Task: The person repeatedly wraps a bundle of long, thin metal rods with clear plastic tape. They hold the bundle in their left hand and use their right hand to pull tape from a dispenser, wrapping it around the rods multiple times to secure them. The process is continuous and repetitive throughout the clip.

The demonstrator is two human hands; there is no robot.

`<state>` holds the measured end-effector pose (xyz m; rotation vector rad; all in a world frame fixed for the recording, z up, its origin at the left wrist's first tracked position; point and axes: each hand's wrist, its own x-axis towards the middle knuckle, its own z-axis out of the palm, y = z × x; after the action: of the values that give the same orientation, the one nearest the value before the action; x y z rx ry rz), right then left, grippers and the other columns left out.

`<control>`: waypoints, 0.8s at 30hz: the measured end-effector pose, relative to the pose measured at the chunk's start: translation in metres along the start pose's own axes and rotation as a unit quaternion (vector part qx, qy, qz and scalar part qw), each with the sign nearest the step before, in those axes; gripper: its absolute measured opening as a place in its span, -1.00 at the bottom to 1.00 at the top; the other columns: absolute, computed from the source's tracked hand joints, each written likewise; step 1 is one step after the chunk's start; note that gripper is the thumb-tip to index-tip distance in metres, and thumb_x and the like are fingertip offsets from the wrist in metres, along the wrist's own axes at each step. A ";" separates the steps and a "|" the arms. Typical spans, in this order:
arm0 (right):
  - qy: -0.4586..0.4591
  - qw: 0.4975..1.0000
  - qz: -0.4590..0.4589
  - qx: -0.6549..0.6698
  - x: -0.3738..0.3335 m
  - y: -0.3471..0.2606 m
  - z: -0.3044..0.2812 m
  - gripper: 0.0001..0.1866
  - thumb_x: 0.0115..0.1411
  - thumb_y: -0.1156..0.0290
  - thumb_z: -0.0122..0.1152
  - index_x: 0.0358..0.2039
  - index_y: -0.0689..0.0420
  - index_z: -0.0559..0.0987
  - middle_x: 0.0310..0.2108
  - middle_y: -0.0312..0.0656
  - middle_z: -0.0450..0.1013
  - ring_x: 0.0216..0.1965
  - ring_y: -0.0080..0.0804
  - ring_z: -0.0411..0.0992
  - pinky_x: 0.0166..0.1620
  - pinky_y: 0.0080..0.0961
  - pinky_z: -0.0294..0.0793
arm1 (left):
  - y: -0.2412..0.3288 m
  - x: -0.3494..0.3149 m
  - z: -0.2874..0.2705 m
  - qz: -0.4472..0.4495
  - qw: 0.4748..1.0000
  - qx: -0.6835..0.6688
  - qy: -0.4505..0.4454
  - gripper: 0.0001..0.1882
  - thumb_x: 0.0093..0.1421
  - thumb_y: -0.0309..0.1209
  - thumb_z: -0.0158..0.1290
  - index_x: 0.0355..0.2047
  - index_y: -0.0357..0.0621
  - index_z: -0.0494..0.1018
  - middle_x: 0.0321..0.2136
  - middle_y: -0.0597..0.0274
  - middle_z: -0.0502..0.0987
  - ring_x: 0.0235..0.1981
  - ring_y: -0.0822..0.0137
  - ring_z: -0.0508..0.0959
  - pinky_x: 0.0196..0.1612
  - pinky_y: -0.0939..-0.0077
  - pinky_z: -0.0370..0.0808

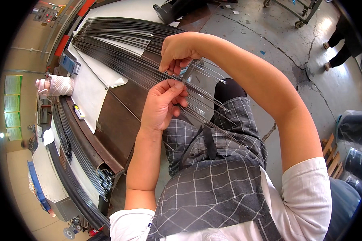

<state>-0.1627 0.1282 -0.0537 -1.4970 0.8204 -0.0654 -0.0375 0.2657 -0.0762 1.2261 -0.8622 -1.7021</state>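
Observation:
Long thin dark rods [120,60] lie fanned out in bundles on the bench, their near ends reaching past its edge above my lap. Over these ends my left hand [163,103] is closed, thumb pressed against the fingers. A small greyish translucent strip [187,74] stands at its thumb tip. Just beyond it, my right hand [180,50] arches over the rods with its fingers curled downward. Those fingertips are close to the strip's upper end; what they grip is partly hidden by the hand.
White paper sheets [89,86] cover part of the brown bench top [116,122]. A pink and white cup [60,85] and a small yellow-white box [79,112] sit at the left. More metal rods [102,180] rest below. A wheeled cart [303,12] and a person's legs [337,44] are at the far right.

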 end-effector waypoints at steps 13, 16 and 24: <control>-0.096 0.990 -0.018 0.098 0.003 0.012 -0.003 -0.84 0.05 0.35 0.18 -0.44 0.18 0.57 -0.54 -0.29 0.47 -0.53 -0.62 0.41 -0.52 -0.74 0.32 | -0.003 -0.002 0.009 0.020 1.000 0.009 0.019 -0.86 0.16 -0.37 0.06 -0.40 -0.19 0.41 -0.53 0.29 0.47 -0.60 0.53 0.47 -0.76 0.78 0.31; -0.060 0.995 -0.024 0.083 -0.002 0.009 0.001 -0.87 0.02 0.40 0.22 -0.50 0.20 0.56 -0.59 -0.32 0.44 -0.57 -0.65 0.38 -0.55 -0.79 0.30 | -0.003 -0.003 0.010 0.020 0.999 0.007 0.024 -0.85 0.15 -0.36 0.07 -0.39 -0.19 0.42 -0.52 0.30 0.47 -0.59 0.53 0.46 -0.75 0.77 0.30; -0.062 0.991 -0.048 0.110 -0.002 0.005 0.003 -0.87 -0.02 0.48 0.25 -0.48 0.29 0.56 -0.59 -0.26 0.46 -0.61 -0.67 0.36 -0.58 -0.78 0.34 | -0.003 -0.004 0.013 0.013 1.000 -0.013 0.017 -0.83 0.14 -0.37 0.07 -0.34 -0.22 0.43 -0.48 0.31 0.48 -0.54 0.55 0.47 -0.72 0.77 0.30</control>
<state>-0.1647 0.1326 -0.0579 -1.3179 0.6194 -0.1283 -0.0495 0.2711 -0.0736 1.2173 -0.8289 -1.6616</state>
